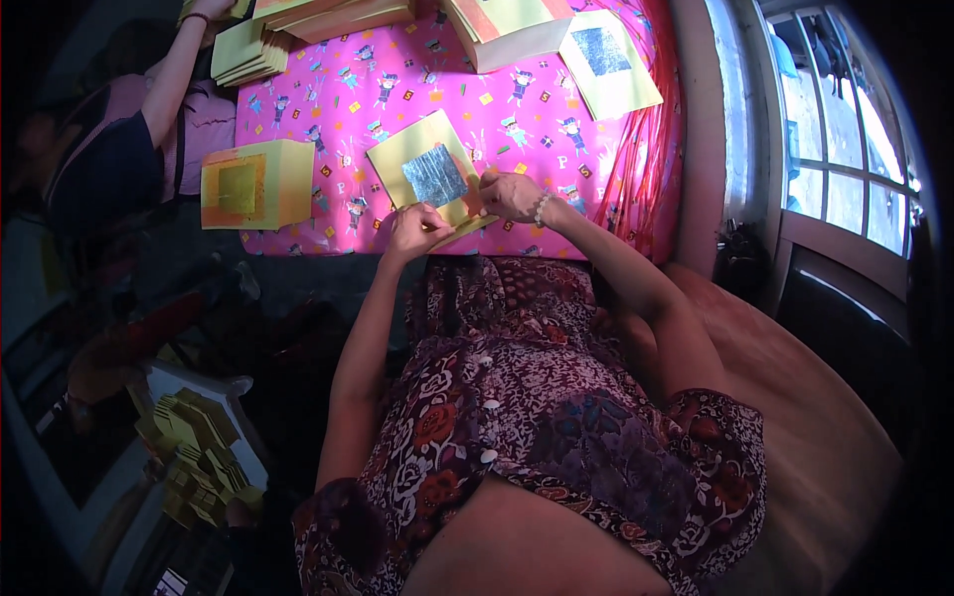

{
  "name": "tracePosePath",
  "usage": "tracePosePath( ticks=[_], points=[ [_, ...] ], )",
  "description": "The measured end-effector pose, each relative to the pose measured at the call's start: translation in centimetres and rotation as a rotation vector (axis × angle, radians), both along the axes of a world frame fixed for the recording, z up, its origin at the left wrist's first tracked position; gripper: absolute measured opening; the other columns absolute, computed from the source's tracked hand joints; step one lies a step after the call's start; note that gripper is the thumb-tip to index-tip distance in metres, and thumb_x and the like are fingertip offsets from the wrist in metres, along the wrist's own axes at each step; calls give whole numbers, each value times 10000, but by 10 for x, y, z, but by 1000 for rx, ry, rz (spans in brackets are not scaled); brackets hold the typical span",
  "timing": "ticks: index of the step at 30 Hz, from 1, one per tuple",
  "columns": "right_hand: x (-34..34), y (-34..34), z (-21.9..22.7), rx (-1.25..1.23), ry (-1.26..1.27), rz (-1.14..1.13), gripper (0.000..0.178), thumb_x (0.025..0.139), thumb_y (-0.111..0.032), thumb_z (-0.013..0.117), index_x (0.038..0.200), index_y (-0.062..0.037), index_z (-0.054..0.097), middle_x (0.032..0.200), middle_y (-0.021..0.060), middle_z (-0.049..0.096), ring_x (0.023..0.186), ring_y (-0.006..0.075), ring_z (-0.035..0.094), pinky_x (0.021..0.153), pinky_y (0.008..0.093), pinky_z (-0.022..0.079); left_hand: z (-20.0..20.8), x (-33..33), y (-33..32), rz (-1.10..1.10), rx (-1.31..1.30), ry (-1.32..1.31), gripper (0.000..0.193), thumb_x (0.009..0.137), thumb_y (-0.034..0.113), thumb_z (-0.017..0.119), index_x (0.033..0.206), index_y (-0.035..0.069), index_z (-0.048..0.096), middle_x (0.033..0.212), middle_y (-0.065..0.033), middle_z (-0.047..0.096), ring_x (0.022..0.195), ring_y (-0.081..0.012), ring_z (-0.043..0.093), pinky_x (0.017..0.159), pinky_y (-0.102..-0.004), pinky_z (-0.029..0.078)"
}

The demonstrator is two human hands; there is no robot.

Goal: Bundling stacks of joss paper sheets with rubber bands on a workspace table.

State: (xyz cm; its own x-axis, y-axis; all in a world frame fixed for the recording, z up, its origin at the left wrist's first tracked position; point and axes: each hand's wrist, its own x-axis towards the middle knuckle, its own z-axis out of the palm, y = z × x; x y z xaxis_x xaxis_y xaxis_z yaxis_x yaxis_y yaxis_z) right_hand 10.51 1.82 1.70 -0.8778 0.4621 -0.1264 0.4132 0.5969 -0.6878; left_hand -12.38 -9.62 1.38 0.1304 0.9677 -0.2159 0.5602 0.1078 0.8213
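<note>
A yellow sheet of paper [409, 165] with a shiny silver square in its middle lies at an angle on the pink table, close to its front edge. Its near edge looks folded up into a narrow strip between my hands. My left hand [421, 230] is closed on the near left part of that edge, fingertips pressed together. With a beaded bracelet at its wrist, my right hand [512, 197] pinches the paper's right side near the corner. The fingers hide part of the fold.
Stacks of yellow paper [256, 186] stand left and at the back [512, 30]; silver-squared sheets [611, 65] lie back right. Red strings [644, 149] hang over the table's right side. Another person's arm [177, 84] reaches in far left. Folded yellow papers [199, 447] pile up lower left.
</note>
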Motion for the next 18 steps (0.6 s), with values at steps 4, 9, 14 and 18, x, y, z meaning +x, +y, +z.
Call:
tracePosePath(
  ticks=[4, 9, 14, 18],
  points=[
    [-2, 2, -6, 33, 7, 27, 173, 781, -254, 662, 753, -84, 649, 929, 61, 591, 868, 265, 610, 758, 384, 498, -9, -3, -1, -3, 2, 8, 119, 673, 178, 783, 705, 80, 722, 731, -12, 647, 719, -148, 628, 662, -298, 488],
    [-3, 4, -5, 32, 31, 41, 166, 785, -241, 656, 735, -83, 638, 928, 59, 590, 868, 256, 607, 754, 378, 499, -8, -4, -1, 9, -5, -9, 124, 679, 181, 777, 709, 73, 723, 731, -22, 644, 727, -155, 627, 658, -298, 483],
    [-2, 3, -11, 11, 24, 38, 153, 786, -224, 654, 725, -85, 638, 924, 59, 590, 870, 252, 605, 764, 372, 503, -3, -3, 0, -1, 2, -30, 128, 680, 183, 777, 714, 72, 725, 734, -25, 645, 722, -156, 624, 654, -301, 480],
    [-3, 3, -13, 18, 58, 41, 152, 783, -220, 663, 712, -88, 639, 924, 56, 591, 872, 249, 606, 769, 367, 506, -6, -5, -2, -9, 22, -51, 122, 687, 177, 773, 717, 68, 726, 735, -30, 644, 722, -157, 622, 658, -301, 480]
  ],
)
